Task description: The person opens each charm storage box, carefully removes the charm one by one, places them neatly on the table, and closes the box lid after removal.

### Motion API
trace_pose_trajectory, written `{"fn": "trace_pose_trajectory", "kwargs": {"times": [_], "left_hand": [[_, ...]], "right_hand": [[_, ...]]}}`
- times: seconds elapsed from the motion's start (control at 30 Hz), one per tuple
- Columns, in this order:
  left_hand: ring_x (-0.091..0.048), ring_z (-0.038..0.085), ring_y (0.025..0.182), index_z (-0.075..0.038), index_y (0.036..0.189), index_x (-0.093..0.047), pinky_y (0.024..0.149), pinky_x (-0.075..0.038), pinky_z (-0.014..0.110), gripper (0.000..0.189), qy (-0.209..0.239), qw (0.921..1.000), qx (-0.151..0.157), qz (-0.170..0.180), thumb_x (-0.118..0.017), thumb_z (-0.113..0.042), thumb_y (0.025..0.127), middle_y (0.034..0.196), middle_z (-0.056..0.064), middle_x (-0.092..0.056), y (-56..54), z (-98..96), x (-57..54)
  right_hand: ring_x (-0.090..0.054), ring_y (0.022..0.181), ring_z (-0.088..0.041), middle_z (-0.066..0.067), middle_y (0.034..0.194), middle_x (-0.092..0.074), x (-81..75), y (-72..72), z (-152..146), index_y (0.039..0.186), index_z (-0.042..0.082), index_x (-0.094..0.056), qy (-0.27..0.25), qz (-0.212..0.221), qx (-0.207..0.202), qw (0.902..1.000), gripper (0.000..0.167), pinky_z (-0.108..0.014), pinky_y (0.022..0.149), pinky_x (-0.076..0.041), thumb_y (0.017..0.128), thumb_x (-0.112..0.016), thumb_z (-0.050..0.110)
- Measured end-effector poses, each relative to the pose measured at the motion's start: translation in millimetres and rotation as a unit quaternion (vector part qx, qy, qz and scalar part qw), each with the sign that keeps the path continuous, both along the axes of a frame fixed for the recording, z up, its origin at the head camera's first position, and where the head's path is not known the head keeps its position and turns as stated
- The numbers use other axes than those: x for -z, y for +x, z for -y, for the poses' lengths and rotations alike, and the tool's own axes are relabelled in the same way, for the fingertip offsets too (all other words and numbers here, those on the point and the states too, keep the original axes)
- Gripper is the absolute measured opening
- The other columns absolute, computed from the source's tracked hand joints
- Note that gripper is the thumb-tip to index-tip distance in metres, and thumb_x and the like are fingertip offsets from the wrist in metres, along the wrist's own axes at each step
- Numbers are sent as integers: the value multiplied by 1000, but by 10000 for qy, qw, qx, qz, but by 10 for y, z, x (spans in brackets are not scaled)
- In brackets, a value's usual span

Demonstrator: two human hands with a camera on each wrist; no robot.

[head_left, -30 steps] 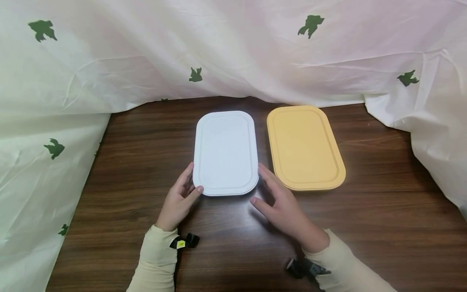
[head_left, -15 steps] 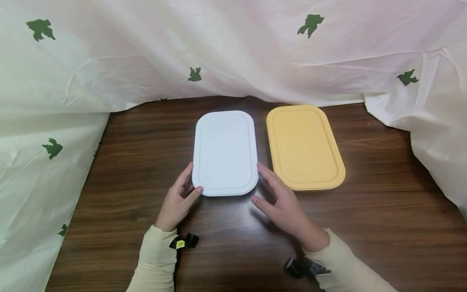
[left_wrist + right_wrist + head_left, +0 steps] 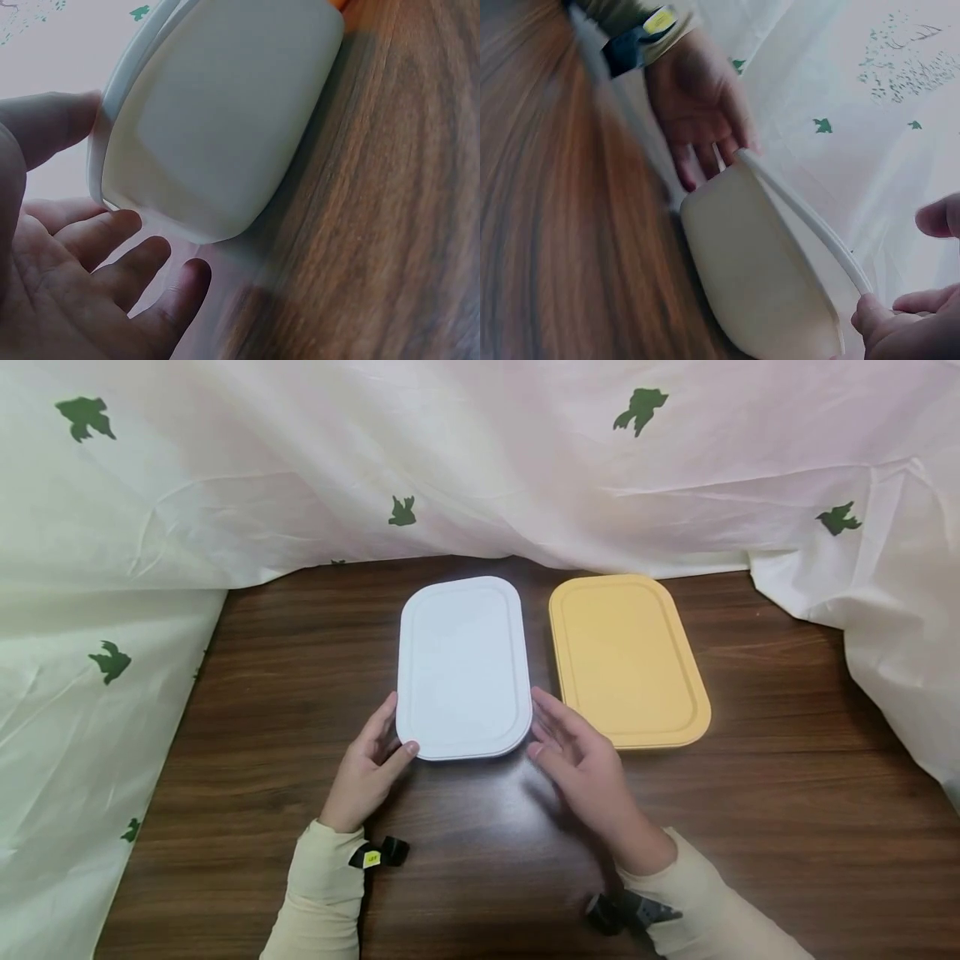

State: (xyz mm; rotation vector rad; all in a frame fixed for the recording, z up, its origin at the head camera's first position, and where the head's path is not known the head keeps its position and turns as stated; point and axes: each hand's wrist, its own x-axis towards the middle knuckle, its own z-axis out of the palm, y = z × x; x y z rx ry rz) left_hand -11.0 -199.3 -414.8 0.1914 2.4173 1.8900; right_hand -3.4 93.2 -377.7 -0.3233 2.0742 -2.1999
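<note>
In the middle of the head view stands a white food container, its lid (image 3: 463,667) uppermost. The right wrist view shows a gap between the raised lid rim (image 3: 810,221) and the pale container body (image 3: 761,262). My left hand (image 3: 363,772) holds the near left corner, thumb on the lid's edge and fingers along the side. On the right side, the fingertips of my right hand (image 3: 588,768) touch the lid's rim from below, the thumb standing apart. The container's contents are hidden.
A yellow lidded container (image 3: 630,660) stands just to the right, close to my right hand. Both rest on a dark wooden table (image 3: 300,660). A white curtain (image 3: 495,452) with green bird shapes hangs behind and at both sides.
The white lid has tilted up slightly, its far edge shifting away in view. My right hand's thumb and fingers have drawn closer together. The left hand and the yellow container stay put.
</note>
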Motion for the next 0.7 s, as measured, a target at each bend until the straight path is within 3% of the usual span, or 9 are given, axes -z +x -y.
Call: {"fn": "trace_pose_trajectory", "kwargs": {"times": [0.1, 0.3, 0.53, 0.7], "left_hand": [[-32, 18, 147, -11, 159, -27, 115, -35, 48, 73, -20, 10000, -10, 18, -67, -14, 98, 162, 2, -31, -2, 6, 0], [-30, 13, 147, -12, 159, -27, 115, -35, 46, 72, -39, 10000, -32, 49, -66, -16, 98, 162, -1, -30, -6, 25, 3], [-30, 13, 147, -11, 159, -28, 115, -35, 47, 72, 43, 10000, -30, 47, -66, -15, 98, 161, 0, -32, 1, 44, -3], [-30, 16, 148, -10, 158, -28, 115, -34, 50, 71, 36, 10000, -47, 44, -66, -15, 98, 161, 2, -32, 5, 60, -11]], "right_hand": [[-44, 140, -28, -21, 153, -42, -35, -19, 14, 147, -10, -39, -625, 452, 166, 9969, 54, -30, 107, -44, 96, -55, -9], [-54, 132, -24, -25, 147, -48, -78, -45, 36, 146, -12, -39, -1633, 1198, 354, 9786, 48, -36, 106, -47, 99, -50, -7], [-67, 109, -17, -26, 142, -52, -59, -49, 62, 143, -9, -46, -1249, 1372, 399, 9818, 45, -35, 98, -54, 99, -54, -3], [-67, 107, -17, -23, 140, -56, -42, -38, 103, 144, -6, -48, -1013, 1293, 234, 9861, 47, -37, 95, -56, 98, -58, -1]]}}
